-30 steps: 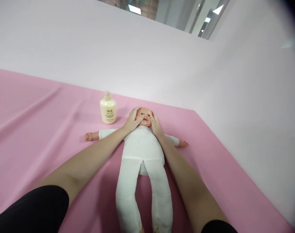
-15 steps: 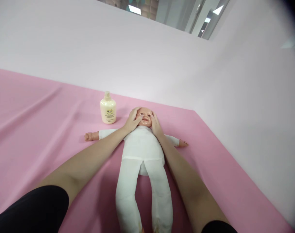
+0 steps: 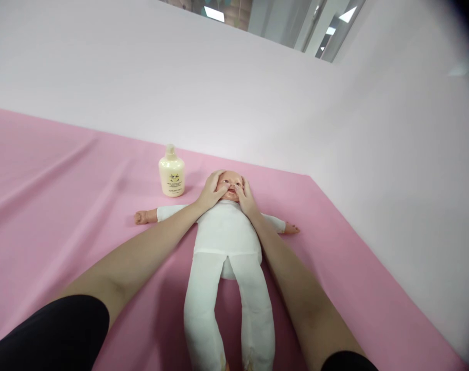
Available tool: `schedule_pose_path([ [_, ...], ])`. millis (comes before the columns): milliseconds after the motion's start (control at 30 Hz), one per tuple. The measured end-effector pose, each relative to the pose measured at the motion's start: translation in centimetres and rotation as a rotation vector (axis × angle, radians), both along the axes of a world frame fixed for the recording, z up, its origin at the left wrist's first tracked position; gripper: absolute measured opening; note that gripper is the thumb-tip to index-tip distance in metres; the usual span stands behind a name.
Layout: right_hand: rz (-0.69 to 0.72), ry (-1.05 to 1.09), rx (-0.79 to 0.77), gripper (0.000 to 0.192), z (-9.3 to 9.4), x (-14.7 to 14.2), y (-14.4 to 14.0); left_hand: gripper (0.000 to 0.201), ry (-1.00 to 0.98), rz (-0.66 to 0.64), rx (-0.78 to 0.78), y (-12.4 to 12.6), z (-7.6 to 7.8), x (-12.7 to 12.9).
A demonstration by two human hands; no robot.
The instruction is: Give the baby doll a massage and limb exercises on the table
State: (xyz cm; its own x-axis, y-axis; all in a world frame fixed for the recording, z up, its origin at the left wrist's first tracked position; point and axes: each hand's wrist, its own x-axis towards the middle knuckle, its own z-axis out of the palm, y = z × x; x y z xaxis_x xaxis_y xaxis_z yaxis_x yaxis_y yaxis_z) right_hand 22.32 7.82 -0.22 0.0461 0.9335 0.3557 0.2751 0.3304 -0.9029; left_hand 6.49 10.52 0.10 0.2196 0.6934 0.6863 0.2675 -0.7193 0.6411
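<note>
doll wearing a plain white suit; bottle showing cream yellow with a small dark label print; sheet showing plain pink; wall appearing white.

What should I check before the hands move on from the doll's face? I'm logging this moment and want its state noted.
1. Left hand in contact with the doll's head: ok, it cups the side of the face.
2. Right hand in contact: ok, its fingers lie on the other cheek.
3. Doll flat on its back on the pink sheet: ok, arms spread, legs straight.
4. Bottle upright and apart from the hands: ok, it stands beside the doll's head.
5. Bottle cap shut: cannot tell.
6. Lotion on the fingers: cannot tell.
</note>
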Motion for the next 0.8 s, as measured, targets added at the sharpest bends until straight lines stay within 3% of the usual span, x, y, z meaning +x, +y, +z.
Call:
schedule_pose_path([
  [267,-0.020,0.012,0.000,0.062,-0.2,0.1,0.4,0.046,0.001,-0.005,-0.003,-0.2,0.2,0.0],
  [533,0.010,-0.004,-0.017,0.074,0.7,-0.2,-0.6,0.050,0.019,0.003,0.026,0.0,0.1,0.0],
  [800,-0.005,-0.035,-0.020,0.070,0.3,0.0,0.0,0.051,0.022,0.025,0.060,0.2,0.0,0.1],
])
